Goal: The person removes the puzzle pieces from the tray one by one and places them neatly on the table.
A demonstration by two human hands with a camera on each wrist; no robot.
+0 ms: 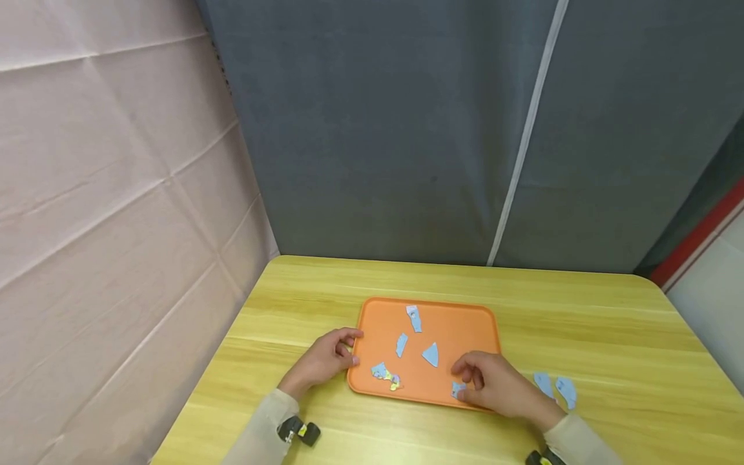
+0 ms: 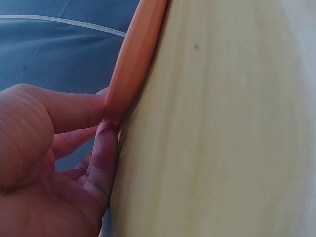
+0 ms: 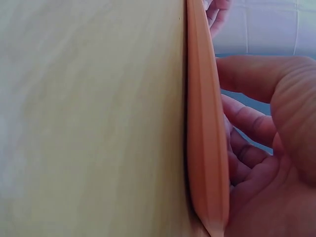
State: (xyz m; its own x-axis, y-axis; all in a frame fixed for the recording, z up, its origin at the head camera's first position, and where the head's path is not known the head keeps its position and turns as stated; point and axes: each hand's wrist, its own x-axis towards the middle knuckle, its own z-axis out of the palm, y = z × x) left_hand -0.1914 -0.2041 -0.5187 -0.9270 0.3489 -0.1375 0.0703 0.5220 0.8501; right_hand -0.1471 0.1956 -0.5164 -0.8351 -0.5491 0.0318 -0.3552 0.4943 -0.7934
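An orange tray (image 1: 430,400) lies on the table with several irregular light blue flat pieces on it. My left hand (image 1: 325,356) is at the tray's left edge; in the left wrist view its thumb and a finger pinch the rim. Over the tray's lower right corner is my right hand (image 1: 491,384), its thumb touching a small blue piece (image 1: 456,388) and its other fingers apart from it. A blue piece with yellow and purple print (image 1: 380,372) lies at lower left. Farther up are a long piece (image 1: 414,319), a narrow piece (image 1: 401,345) and a triangular piece (image 1: 431,354).
To the right of the tray, two more blue pieces, one (image 1: 543,383) partly behind the right wrist and a curved one (image 1: 566,392), lie on the wood-grain table (image 1: 628,336). A grey curtain (image 1: 378,129) hangs behind it, and a pale cloth (image 1: 116,226) on the left.
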